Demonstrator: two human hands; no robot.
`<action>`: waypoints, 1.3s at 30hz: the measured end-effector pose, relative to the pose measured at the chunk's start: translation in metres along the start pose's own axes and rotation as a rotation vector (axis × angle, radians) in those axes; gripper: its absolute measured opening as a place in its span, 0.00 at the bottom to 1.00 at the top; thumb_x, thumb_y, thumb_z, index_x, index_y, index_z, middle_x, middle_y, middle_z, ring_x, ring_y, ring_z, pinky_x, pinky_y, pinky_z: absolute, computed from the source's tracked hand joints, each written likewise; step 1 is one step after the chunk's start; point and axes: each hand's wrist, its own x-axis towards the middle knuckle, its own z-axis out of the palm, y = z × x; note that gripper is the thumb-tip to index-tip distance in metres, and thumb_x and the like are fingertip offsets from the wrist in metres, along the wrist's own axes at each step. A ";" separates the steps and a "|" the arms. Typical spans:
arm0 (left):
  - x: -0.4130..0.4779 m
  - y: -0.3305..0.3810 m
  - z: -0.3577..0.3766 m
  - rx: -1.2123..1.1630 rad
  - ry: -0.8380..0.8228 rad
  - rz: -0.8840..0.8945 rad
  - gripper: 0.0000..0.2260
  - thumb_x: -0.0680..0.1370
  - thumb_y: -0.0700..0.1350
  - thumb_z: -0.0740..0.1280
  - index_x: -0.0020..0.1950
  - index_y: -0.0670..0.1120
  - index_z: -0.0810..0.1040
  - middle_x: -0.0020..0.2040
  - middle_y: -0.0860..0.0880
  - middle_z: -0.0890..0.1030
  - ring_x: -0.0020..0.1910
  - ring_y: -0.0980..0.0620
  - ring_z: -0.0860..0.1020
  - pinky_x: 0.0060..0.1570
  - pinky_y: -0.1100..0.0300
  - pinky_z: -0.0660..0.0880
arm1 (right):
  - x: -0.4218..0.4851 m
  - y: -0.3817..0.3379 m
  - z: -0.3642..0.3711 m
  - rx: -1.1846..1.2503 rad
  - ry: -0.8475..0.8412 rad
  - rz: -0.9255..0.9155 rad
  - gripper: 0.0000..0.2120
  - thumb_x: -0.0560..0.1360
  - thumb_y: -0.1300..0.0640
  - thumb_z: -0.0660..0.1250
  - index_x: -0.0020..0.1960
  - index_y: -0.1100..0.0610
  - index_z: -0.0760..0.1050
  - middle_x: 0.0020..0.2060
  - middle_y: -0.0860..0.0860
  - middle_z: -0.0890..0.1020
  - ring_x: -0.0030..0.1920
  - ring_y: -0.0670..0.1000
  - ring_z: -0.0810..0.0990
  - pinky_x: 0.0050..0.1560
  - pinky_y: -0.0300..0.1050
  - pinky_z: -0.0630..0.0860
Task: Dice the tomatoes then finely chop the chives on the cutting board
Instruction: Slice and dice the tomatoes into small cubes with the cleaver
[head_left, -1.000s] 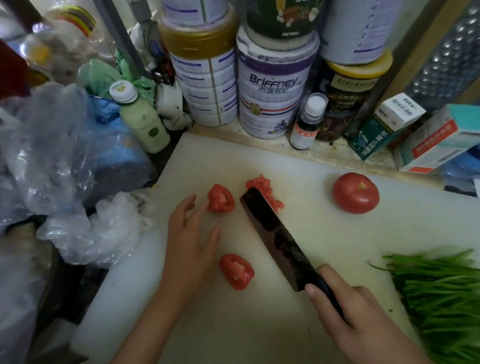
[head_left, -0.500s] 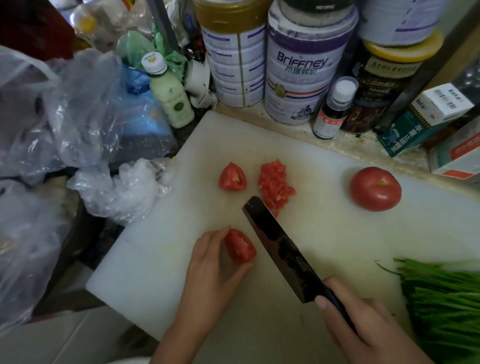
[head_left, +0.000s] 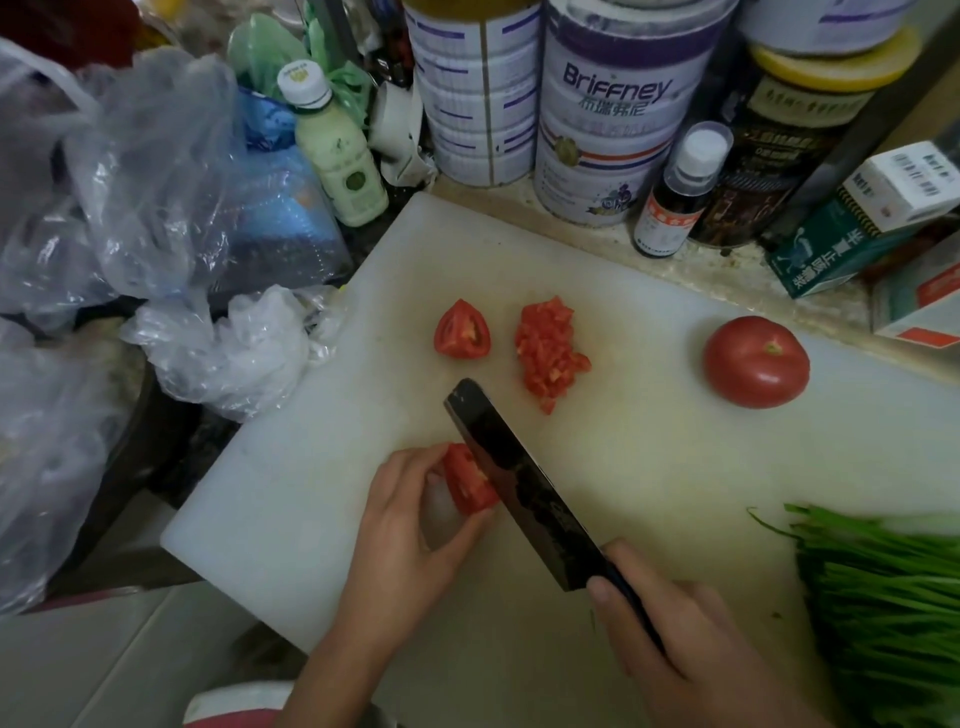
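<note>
At the tomato wedge pinched by the left hand, the knife has been brought against it; its handle is clenched by the right hand.

Dim, warm, even lighting with soft shadows; wide-angle distortion bends the frame edges; the clear crumpled plastic bags show faint glare; the green chive bundle appears blurred.

Beyond the left grip, a striped tin and a Briffney tin stand side by side on the table. A small white-capped dark bottle and a green-and-white carton stand farther right. Up and left of the grip, a pale drink bottle rises among crumpled plastic bags.
</note>
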 end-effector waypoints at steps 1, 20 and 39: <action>0.000 -0.001 0.000 0.006 -0.010 0.003 0.27 0.71 0.61 0.68 0.66 0.49 0.75 0.55 0.57 0.74 0.57 0.58 0.74 0.59 0.68 0.69 | 0.000 0.001 0.000 0.001 -0.002 -0.002 0.21 0.69 0.32 0.45 0.51 0.45 0.63 0.34 0.55 0.73 0.32 0.51 0.73 0.32 0.37 0.66; 0.011 -0.005 -0.007 -0.100 -0.005 0.069 0.24 0.67 0.39 0.79 0.59 0.52 0.76 0.48 0.56 0.77 0.43 0.57 0.78 0.45 0.73 0.73 | -0.012 -0.023 -0.002 -0.155 -0.099 0.177 0.26 0.62 0.26 0.34 0.53 0.37 0.51 0.45 0.25 0.68 0.43 0.44 0.74 0.38 0.32 0.69; 0.017 -0.012 -0.001 -0.186 -0.010 0.092 0.21 0.69 0.46 0.76 0.59 0.53 0.73 0.53 0.59 0.74 0.45 0.63 0.77 0.46 0.76 0.71 | 0.008 -0.033 0.021 -0.487 -0.318 0.165 0.22 0.75 0.35 0.36 0.63 0.45 0.50 0.32 0.45 0.63 0.43 0.55 0.70 0.41 0.43 0.63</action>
